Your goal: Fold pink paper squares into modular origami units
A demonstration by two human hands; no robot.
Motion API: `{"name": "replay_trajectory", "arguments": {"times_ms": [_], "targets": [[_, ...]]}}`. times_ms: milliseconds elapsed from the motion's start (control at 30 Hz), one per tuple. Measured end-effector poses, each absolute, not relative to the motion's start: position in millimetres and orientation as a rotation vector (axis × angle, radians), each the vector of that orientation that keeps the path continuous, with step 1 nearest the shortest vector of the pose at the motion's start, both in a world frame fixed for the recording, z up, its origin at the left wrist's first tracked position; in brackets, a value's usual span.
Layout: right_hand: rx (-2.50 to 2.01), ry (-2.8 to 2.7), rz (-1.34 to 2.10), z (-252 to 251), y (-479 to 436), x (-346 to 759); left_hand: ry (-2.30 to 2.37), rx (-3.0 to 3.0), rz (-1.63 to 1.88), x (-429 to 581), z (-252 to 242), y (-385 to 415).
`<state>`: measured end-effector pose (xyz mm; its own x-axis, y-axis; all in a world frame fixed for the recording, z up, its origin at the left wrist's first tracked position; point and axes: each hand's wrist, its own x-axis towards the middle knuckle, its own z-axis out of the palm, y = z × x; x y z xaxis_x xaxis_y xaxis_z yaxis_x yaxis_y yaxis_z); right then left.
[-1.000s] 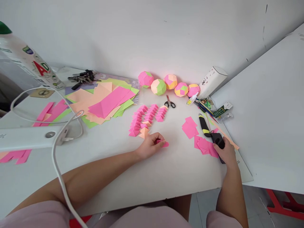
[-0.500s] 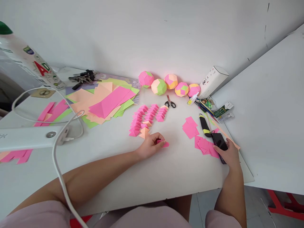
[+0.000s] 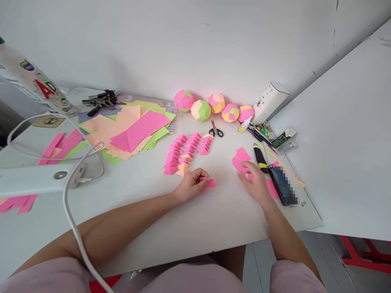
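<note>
Pinched in my left hand (image 3: 193, 185) is a folded pink paper piece (image 3: 210, 182), held just above the white table (image 3: 195, 228). My right hand (image 3: 254, 181) is over the loose pink paper squares (image 3: 241, 158), its fingers apart and nothing visible in it. Beside it on the right lie a phone (image 3: 283, 187) and a black and yellow utility knife (image 3: 260, 158). Left of centre stand rows of folded pink paper units (image 3: 174, 152), with a few peach units (image 3: 183, 167) among them.
Several paper balls (image 3: 200, 110) line the wall, with scissors (image 3: 216, 129) in front. A glue bottle (image 3: 244, 124) and a white box (image 3: 270, 101) stand at the back right. Coloured sheets (image 3: 134, 130), keys (image 3: 102, 99) and a power bank (image 3: 39, 179) with a white cable occupy the left.
My right hand has let go of the phone and moved left over the pink squares. The phone's screen is now lit. My left hand keeps its grip on the pink piece.
</note>
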<state>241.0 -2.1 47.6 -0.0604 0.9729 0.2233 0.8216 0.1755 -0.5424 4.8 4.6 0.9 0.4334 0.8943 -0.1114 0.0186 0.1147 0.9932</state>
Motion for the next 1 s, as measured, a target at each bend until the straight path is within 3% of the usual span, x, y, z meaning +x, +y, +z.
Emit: {"name": "replay_trajectory", "arguments": {"times_ms": [100,233,500,1000], "targets": [[-1.429,-1.919,0.799,35,8,172,0.929,1.312,0.868,6,1,5],[-1.211,-1.873,0.731,15,13,137,0.987,1.335,0.924,6,4,5],[-1.094,-1.773,1.084,4,16,166,1.070,1.171,0.927,4,6,3],[-1.168,-1.420,1.362,4,20,171,0.977,1.019,1.020,3,7,4]]}}
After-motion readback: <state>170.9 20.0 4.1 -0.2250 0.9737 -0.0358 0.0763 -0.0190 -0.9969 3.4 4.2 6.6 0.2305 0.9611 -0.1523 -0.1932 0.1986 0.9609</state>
